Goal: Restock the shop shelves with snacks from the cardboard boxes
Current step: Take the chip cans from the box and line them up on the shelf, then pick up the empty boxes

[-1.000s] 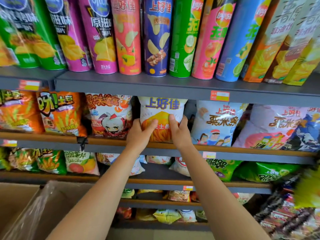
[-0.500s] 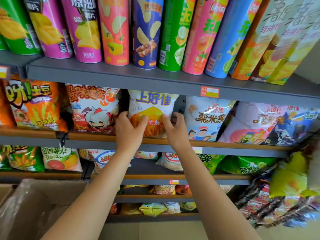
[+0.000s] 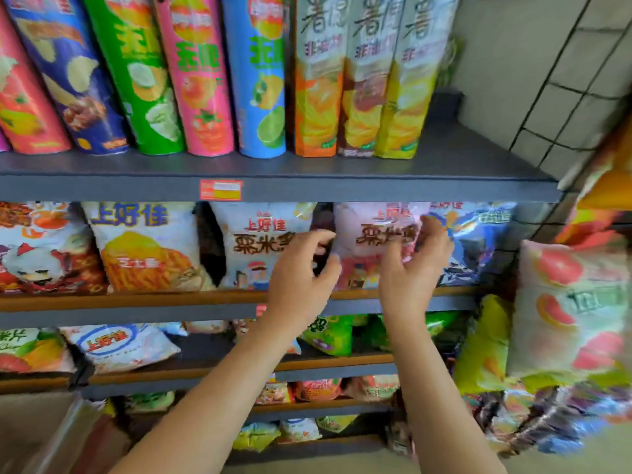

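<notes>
Hands (image 3: 359, 268) at glossy pink bag (image 3: 376, 241)

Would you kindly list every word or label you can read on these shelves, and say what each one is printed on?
"上好佳": white bag with orange sticks.
"上好佳": white bag with cartoon figures, beside the left hand.
"上好佳": blue-ringed bag, one shelf lower.
"无限", roughly: green tube, pink tube and blue tube.
Pink bag at the right hand, tall cartons, price tag: too blurred.

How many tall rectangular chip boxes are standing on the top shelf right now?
3, side by side at the row's right end: orange box, red-brown box, yellow box. More may stand hidden behind them.
</notes>
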`<state>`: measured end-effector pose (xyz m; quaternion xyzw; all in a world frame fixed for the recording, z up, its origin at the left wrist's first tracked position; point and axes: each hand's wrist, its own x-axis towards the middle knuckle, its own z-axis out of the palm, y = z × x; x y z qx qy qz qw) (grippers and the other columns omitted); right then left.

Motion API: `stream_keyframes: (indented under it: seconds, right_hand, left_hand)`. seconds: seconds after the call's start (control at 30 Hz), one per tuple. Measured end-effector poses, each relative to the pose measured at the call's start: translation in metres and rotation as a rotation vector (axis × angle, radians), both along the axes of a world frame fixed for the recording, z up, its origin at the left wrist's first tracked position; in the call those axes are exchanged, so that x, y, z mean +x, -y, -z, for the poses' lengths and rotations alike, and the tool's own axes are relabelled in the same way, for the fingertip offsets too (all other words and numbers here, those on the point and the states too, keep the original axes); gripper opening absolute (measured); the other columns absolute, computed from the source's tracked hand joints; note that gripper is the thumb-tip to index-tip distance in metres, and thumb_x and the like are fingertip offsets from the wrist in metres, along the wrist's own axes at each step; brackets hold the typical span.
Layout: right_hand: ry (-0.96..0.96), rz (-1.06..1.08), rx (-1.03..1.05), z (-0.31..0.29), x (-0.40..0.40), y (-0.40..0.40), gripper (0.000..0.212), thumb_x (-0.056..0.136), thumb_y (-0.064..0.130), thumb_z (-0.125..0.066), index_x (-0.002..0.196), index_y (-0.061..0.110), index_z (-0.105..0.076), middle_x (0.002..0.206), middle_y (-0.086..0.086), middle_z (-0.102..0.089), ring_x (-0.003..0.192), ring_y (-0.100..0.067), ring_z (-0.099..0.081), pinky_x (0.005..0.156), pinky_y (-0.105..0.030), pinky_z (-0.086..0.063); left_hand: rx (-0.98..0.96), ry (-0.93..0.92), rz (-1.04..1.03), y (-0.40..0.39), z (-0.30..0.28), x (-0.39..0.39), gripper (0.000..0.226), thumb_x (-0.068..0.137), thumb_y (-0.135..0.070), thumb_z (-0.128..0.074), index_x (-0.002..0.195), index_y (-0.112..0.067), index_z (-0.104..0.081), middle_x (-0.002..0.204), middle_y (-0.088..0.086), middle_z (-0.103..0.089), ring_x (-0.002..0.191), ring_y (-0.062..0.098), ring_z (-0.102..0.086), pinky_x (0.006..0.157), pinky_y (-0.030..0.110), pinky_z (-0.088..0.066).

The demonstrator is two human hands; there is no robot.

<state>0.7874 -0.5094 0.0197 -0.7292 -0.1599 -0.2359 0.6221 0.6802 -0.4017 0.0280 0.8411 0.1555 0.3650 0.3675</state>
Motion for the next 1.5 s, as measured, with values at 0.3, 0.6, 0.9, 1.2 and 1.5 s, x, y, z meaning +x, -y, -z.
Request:
stream_keyframes:
  seconds: [0.3, 0.6, 0.9, 1.2, 1.5]
  right_hand:
    - [-0.27, -0.535, -0.132, 0.039, 0.06, 0.039, 0.062, 0.092, 0.053, -0.059, 0.144, 0.027, -0.04, 0.127, 0.01, -0.063, 0.116, -0.007, -0.06, 0.103, -0.041, -0.047]
    - [-0.313, -0.604, -0.216, 0.04, 0.074, 0.027, 0.092, 0.071, 0.091, -0.046, 0.149, 0.046, -0.024, 0.133, 0.001, -0.055, 0.121, -0.018, -0.056, 0.101, -0.052, -0.048]
    - [-0.354, -0.6, -0.215, 0.046, 0.077, 0.027, 0.097, 0.068, 0.093, -0.045, 0.149, 0.044, -0.024, 0.135, 0.0, -0.054, 0.12, -0.021, -0.058, 0.097, -0.052, -0.051]
    - [-0.304, -0.324, 0.081, 0.039, 0.01, 0.055, 0.012, 0.096, 0.028, -0.058, 0.098, 0.016, -0.058, 0.092, 0.001, -0.06, 0.084, -0.012, -0.058, 0.074, -0.031, -0.05]
    - [-0.492, -0.748, -0.282, 0.089, -0.131, -0.007, 0.025, 0.099, 0.018, -0.05, 0.074, 0.018, -0.051, 0.062, 0.003, -0.05, 0.052, -0.003, -0.042, 0.053, -0.024, -0.034]
  left_hand:
    - [-0.47, -0.11, -0.15, 0.04, 0.018, 0.076, 0.054, 0.097, -0.045, -0.055, 0.143, -0.019, -0.043, 0.134, -0.001, -0.056, 0.126, 0.018, -0.052, 0.091, 0.019, -0.034]
    - [-0.469, -0.162, -0.182, 0.035, 0.018, 0.078, 0.062, 0.099, -0.055, -0.044, 0.148, -0.019, -0.033, 0.139, 0.001, -0.052, 0.126, 0.018, -0.051, 0.094, 0.03, -0.041]
    - [-0.464, -0.186, -0.221, 0.045, 0.018, 0.083, 0.058, 0.101, -0.055, -0.036, 0.147, -0.019, -0.032, 0.125, -0.008, -0.05, 0.113, 0.01, -0.049, 0.086, 0.025, -0.037]
    - [-0.336, -0.123, -0.213, 0.05, 0.024, 0.032, 0.023, 0.104, -0.03, -0.048, 0.12, -0.026, -0.065, 0.11, -0.014, -0.066, 0.097, -0.002, -0.061, 0.083, 0.017, -0.048]
    - [-0.394, -0.618, -0.177, -0.013, 0.056, -0.144, 0.017, 0.102, -0.036, -0.05, 0.108, -0.031, -0.065, 0.097, -0.008, -0.07, 0.085, 0.01, -0.067, 0.08, 0.032, -0.055]
